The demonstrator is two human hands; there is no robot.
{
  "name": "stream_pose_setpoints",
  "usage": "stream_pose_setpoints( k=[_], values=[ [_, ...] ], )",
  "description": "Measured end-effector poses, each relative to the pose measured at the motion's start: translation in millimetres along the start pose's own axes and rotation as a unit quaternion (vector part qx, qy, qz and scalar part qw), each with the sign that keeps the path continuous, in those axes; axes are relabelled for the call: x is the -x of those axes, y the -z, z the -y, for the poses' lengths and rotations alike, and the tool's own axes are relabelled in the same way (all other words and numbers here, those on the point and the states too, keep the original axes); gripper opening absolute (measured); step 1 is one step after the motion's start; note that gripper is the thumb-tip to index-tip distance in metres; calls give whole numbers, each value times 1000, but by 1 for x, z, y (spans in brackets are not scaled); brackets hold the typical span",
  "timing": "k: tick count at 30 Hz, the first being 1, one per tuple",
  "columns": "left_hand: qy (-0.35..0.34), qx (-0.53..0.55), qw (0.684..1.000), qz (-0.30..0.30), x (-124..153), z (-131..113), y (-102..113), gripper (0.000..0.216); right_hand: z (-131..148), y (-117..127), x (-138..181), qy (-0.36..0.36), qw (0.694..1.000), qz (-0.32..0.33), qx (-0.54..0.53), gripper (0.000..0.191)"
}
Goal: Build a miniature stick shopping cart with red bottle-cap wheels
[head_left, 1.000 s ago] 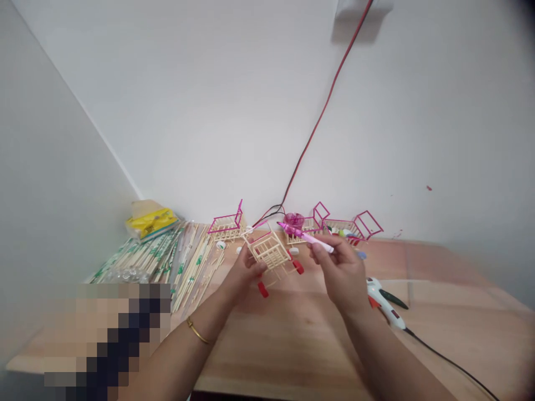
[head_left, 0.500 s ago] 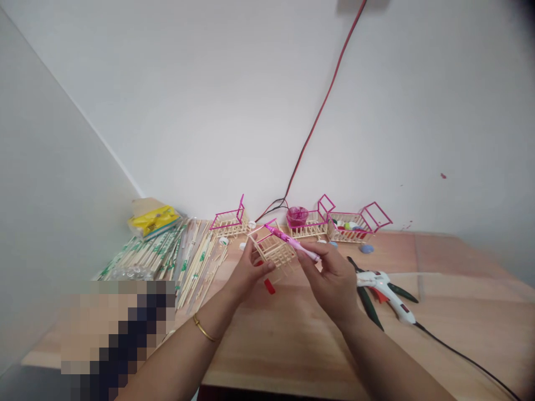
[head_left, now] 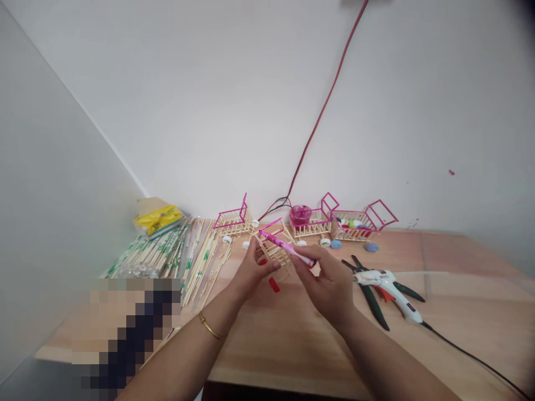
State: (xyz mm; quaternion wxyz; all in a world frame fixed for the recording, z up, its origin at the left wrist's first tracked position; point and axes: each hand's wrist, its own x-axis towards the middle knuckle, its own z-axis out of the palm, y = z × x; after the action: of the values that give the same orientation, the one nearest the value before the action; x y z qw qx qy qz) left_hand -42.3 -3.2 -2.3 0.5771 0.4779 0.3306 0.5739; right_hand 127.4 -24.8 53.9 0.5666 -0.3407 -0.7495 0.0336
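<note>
My left hand (head_left: pixel 256 267) is closed on a small shopping cart (head_left: pixel 276 248) made of thin bamboo sticks, held tilted above the table. One edge of the cart's top rim is magenta; the rest is bare wood. In my right hand (head_left: pixel 328 281) is a pink paintbrush (head_left: pixel 288 247), pinched between thumb and fingers. Its magenta tip lies at the left corner of the cart's rim. Behind stand similar carts with magenta rims: one at left (head_left: pixel 232 221), one in the middle (head_left: pixel 315 227) and one at right (head_left: pixel 355 224). A cup of magenta paint (head_left: pixel 301 216) is at the middle cart.
Bundled bamboo sticks (head_left: pixel 150 248) and a yellow packet (head_left: pixel 159 220) lie at left. White and blue bottle caps (head_left: pixel 335 244) are near the carts. At right, a white glue gun (head_left: pixel 388 287) with a cord rests by dark-handled pliers (head_left: pixel 376 309). A red piece (head_left: pixel 274 284) lies below the held cart.
The paintbrush tip has moved left and slightly down along the held cart's rim, my right hand moving with it. My left hand keeps its hold. The whole view has shifted slightly.
</note>
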Motion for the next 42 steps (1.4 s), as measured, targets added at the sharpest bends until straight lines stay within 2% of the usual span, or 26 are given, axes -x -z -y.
stream_pose_setpoints(
  k=[3,9,12,19,26,33,42],
  values=[
    [-2,-5,1000,-3,0,1,0,77,2,-2,1,8,1000,17,-11,14],
    [3,2,1000,-15,-1,3,0,79,3,-3,1,11,1000,16,-8,13],
    [0,1,1000,-5,-1,2,0,76,0,-1,0,6,1000,-3,9,12],
    [4,-3,1000,-27,-1,3,1,79,-8,7,-1,-12,998,-40,44,11],
    [14,-9,1000,-22,-1,5,2,75,4,-3,4,23,999,4,-21,13],
    [0,5,1000,-25,-1,3,-1,83,1,7,-1,17,999,-37,5,15],
    [-1,5,999,-33,-3,7,3,98,0,12,-4,19,999,-34,16,13]
  ],
)
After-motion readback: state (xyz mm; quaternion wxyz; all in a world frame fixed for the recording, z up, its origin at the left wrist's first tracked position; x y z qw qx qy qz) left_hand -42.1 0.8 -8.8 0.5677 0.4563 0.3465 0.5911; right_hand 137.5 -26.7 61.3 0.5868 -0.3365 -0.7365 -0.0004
